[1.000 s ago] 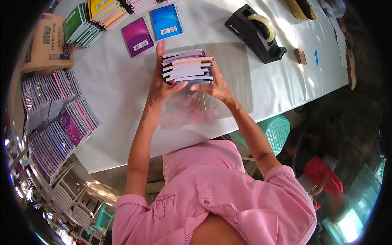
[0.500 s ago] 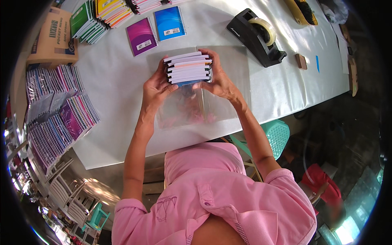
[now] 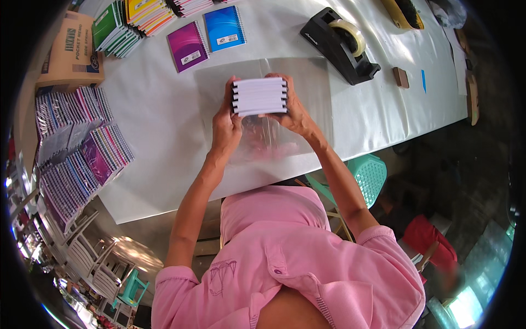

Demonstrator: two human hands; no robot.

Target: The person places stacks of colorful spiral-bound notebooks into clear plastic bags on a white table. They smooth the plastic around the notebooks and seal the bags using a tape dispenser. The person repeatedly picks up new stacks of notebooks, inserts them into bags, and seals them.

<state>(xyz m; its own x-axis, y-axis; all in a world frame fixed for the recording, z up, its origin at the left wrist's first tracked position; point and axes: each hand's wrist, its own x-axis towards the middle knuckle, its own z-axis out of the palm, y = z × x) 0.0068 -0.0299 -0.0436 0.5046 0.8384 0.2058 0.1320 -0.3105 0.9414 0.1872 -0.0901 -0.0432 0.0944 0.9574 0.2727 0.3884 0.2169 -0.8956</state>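
Between my two hands is a stack of small notebooks (image 3: 259,96), its white page edges facing up toward me. My left hand (image 3: 226,122) grips the stack's left side, fingers closed along it. On the opposite side my right hand (image 3: 295,109) clasps it, thumb near the lower edge. Below the stack, a clear plastic sheet (image 3: 312,82) lies on the table. Past it, a purple spiral notebook (image 3: 187,47) and a blue spiral notebook (image 3: 224,28) lie flat side by side.
A black tape dispenser (image 3: 339,46) stands at the right, with a small brown block (image 3: 401,78) and a blue strip (image 3: 423,81) beyond it. Wrapped notebook bundles (image 3: 82,153) line the left edge near a cardboard box (image 3: 71,49). Green notebooks (image 3: 115,30) are piled at the back.
The stack has shifted slightly right, and its page edges now line up more evenly. My left hand has moved right and turned more upright along the side.
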